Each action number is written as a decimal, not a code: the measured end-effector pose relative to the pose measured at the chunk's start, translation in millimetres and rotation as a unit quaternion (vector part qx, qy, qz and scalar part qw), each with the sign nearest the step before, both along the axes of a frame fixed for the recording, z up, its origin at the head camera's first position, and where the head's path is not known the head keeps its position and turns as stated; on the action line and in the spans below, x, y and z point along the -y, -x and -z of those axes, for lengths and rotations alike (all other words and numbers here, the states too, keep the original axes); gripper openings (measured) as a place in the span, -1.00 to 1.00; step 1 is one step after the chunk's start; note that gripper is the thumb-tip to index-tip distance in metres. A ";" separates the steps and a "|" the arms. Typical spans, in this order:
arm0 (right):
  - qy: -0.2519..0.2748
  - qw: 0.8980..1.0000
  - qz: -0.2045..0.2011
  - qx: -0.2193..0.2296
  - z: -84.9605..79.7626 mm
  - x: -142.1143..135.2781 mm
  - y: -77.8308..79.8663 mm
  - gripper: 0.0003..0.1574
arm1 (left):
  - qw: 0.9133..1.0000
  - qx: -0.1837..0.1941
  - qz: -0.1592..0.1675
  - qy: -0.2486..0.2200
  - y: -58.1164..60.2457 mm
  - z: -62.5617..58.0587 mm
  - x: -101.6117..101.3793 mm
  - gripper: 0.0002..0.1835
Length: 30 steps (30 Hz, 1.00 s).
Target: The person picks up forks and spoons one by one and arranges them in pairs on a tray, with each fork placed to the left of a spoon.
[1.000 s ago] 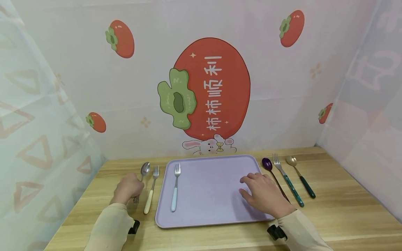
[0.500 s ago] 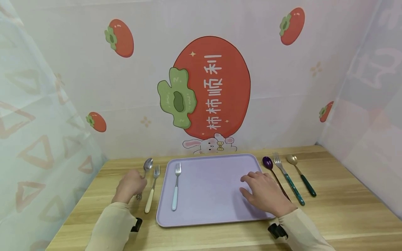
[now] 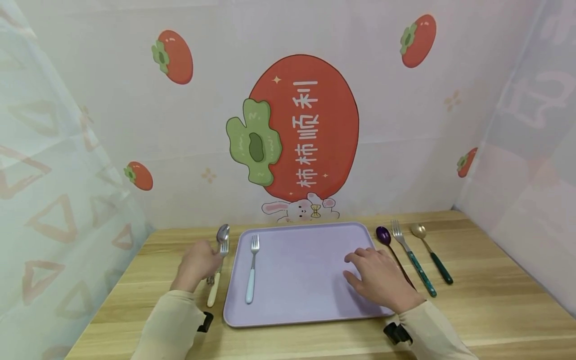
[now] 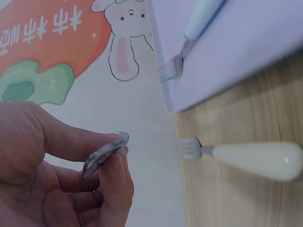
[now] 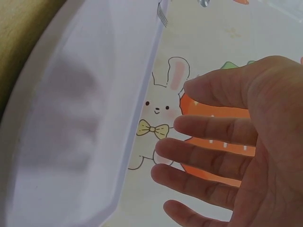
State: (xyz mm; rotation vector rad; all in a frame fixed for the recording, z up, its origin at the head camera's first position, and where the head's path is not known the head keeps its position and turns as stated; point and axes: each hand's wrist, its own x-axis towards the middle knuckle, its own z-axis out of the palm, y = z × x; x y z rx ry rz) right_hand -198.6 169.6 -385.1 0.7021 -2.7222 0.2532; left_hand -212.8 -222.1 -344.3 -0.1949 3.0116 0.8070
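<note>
A metal spoon [image 3: 222,233] is pinched in my left hand [image 3: 198,265], its bowl pointing away from me and overlapping the tines of a cream-handled fork [image 3: 214,291] in the head view. The left wrist view shows thumb and fingers on the spoon's patterned handle [image 4: 105,155], with the cream-handled fork lying on the table beyond. On the left part of the lilac tray [image 3: 301,270] lies a fork with a pale blue handle [image 3: 250,286]. My right hand [image 3: 380,277] is over the tray's right side, fingers spread and holding nothing.
Right of the tray lie a purple spoon [image 3: 383,235], a fork with a teal handle [image 3: 419,270] and a spoon with a dark green handle [image 3: 441,267]. A cloth backdrop [image 3: 189,125] with persimmon prints stands behind the wooden table [image 3: 486,300].
The left hand has moved right with the spoon, from left of the cream-handled fork to overlapping it. The right hand stays in place over the tray.
</note>
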 end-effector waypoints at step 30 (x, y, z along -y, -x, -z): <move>0.005 1.000 -0.002 -0.009 0.2 0.5 -1.5 -0.70 | 0.999 -0.017 0.006 -0.034 10.4 5.9 -63.3 -0.69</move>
